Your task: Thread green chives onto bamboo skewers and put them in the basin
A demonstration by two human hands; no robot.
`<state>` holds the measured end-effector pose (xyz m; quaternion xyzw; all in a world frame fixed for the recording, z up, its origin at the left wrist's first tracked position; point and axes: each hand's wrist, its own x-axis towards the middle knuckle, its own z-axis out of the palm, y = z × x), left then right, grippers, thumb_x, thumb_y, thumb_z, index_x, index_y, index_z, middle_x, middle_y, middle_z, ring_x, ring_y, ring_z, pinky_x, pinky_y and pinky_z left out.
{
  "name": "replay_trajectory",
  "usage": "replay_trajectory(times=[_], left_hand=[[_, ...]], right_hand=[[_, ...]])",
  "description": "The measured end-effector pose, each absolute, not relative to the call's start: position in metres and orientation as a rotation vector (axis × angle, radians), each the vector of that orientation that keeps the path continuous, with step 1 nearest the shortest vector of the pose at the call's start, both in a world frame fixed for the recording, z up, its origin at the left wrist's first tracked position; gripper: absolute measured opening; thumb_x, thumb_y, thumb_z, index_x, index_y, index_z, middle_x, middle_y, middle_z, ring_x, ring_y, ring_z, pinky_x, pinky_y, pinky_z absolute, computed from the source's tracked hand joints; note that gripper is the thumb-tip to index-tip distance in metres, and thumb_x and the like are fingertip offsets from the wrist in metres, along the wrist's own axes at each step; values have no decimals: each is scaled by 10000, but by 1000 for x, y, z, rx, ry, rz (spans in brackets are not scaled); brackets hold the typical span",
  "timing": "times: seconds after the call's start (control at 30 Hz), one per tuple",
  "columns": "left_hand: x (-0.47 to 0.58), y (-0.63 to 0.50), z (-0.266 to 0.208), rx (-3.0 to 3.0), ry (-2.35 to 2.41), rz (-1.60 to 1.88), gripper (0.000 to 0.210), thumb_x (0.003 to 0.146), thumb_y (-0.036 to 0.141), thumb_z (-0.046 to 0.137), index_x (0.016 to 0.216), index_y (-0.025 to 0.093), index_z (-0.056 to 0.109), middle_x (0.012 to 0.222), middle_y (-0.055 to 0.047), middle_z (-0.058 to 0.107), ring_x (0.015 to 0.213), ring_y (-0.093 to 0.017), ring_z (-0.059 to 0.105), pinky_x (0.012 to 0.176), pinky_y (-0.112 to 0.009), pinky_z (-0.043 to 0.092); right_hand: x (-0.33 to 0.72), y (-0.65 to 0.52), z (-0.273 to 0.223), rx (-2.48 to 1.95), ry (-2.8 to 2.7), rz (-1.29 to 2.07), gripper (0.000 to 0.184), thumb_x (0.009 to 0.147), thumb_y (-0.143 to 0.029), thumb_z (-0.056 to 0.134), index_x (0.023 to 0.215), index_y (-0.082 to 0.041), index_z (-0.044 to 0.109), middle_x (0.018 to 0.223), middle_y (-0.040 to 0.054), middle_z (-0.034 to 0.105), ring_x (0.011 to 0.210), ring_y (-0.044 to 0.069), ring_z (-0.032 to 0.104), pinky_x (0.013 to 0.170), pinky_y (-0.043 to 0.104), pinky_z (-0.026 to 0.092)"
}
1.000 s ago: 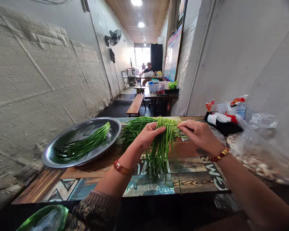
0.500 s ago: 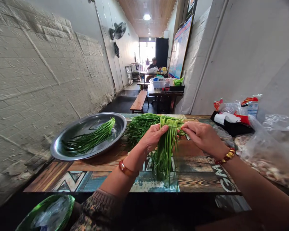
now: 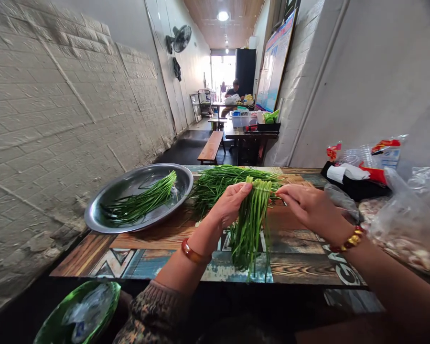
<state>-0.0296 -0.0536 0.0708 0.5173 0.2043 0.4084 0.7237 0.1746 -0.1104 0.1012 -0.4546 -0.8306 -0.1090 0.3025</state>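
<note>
My left hand (image 3: 232,200) is closed around a bunch of garlic chives (image 3: 252,224) near its pale cut ends, with the dark leaves hanging down over the table. My right hand (image 3: 306,205) is pinched at the right side of the same bunch, level with the thumb of the left. A thin line crosses the stalks there, but what the right fingertips hold is too small to make out. Behind the hands lies a large heap of chives (image 3: 218,184). To the left, a round metal basin (image 3: 96,222) holds another bunch of chives (image 3: 146,198).
The patterned wooden table (image 3: 146,263) stands before me. On its right are a black container (image 3: 347,186) with packets and a clear bag (image 3: 397,229) of pale pieces. A green-lined bin (image 3: 53,315) stands below left. Farther off are a bench (image 3: 211,145) and a seated person (image 3: 235,88).
The view has shifted slightly, so the scene sits a little differently. My right fingers have drawn slightly away from the bunch. The left hand keeps its hold.
</note>
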Motion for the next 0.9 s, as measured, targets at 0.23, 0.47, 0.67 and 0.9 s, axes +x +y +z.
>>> replay_trajectory(times=[0.23,0.47,0.67,0.9], left_hand=[[-30,-56,70,1094,437,885,517,741,528,685,983,72,687,816,-112,732,731,-204,696,671,-286,549],[-29,-54,70,1117,483,855,519,732,516,698,1010,78,674,793,-96,729,673,-186,693,613,-268,555],[-32,-55,63,1132,417,805,504,754,476,696,1065,80,670,878,-136,732,745,-221,705,641,-299,564],[-27,-61,60,1110,449,778,386,689,298,788,991,74,703,931,-147,735,793,-204,702,734,-297,548]], right_hand=[[167,-113,100,-1271,-2169,-164,211,938,-214,435,875,-173,632,813,48,693,747,178,640,673,290,432],[166,-112,106,-1302,-2160,94,235,933,-231,444,794,-174,626,755,36,669,712,166,614,655,278,416],[168,-116,96,-1293,-2259,-193,262,963,-226,373,840,-169,597,833,84,671,784,193,623,700,298,425],[171,-117,97,-1357,-2291,-70,255,971,-269,393,861,-168,599,813,69,649,774,197,616,706,307,432]])
